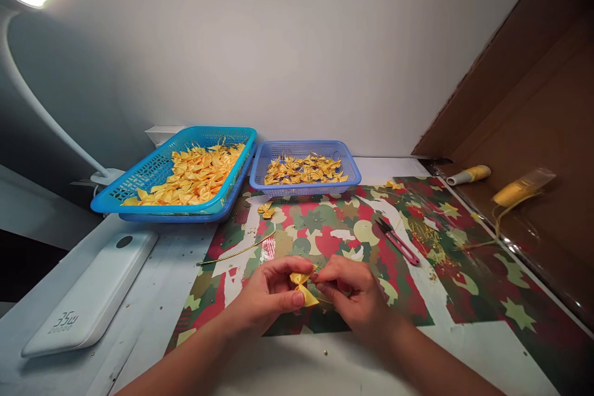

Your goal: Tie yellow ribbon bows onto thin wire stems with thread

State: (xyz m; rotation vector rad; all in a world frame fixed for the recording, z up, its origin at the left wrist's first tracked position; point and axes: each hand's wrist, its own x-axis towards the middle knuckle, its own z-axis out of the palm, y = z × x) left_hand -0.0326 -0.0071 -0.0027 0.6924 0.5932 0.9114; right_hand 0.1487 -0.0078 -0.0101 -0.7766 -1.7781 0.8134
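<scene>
A white slab-shaped device (90,294) lies at the bench's left edge. Behind, a turquoise basket (139,182) and a smaller blue basket (348,164) hold satin bows. Over the patterned wrapping paper (464,278), the left hand (266,297) and right hand (352,294) meet, fingers clamped on one yellow bow (301,288). It looks light, soft and slippery, best pinched at its centre. Pink snips (398,241) lie right.
</scene>
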